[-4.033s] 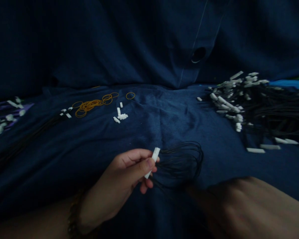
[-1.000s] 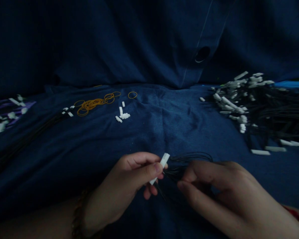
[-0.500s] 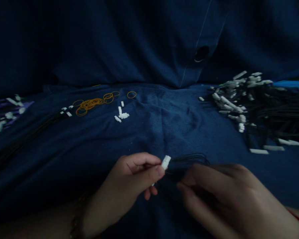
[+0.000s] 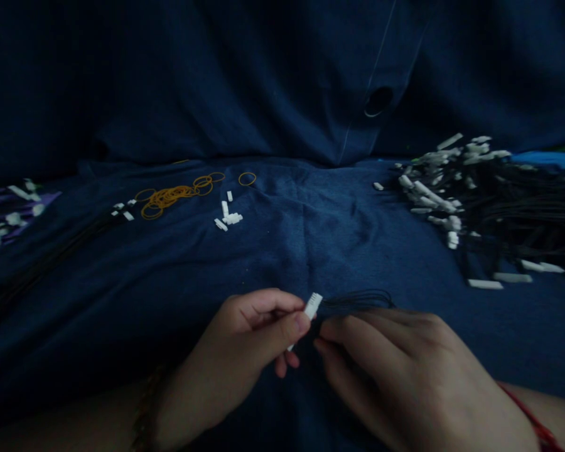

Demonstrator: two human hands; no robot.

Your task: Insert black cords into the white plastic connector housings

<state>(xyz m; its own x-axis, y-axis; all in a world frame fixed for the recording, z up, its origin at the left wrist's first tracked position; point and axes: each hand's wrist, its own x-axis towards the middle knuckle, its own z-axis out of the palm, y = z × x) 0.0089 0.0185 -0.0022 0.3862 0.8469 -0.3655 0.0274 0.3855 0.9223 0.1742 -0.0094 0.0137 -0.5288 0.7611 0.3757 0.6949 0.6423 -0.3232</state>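
Between thumb and forefinger, my left hand (image 4: 252,339) pinches a white plastic wire connector (image 4: 313,304), its slotted end pointing up and to the right. Thin black wires (image 4: 358,297) run from the connector's right side and curve back behind my right hand (image 4: 400,364). The thumb and forefinger of that hand are drawn together just right of the connector, a small gap away from it. A wire end between those fingertips is too dark and small to make out clearly.
Blue cloth (image 4: 273,257) covers the surface. Orange rubber bands (image 4: 172,198) and loose white connectors (image 4: 232,218) lie beyond my hands. A large heap of black wires with white connectors (image 4: 433,194) is at right; a wire bundle (image 4: 66,248) and a purple piece (image 4: 23,216) with white parts are at left.
My right hand has moved left, bringing its fingertips closer to the connector. My left hand keeps its pinch on the connector almost in place.
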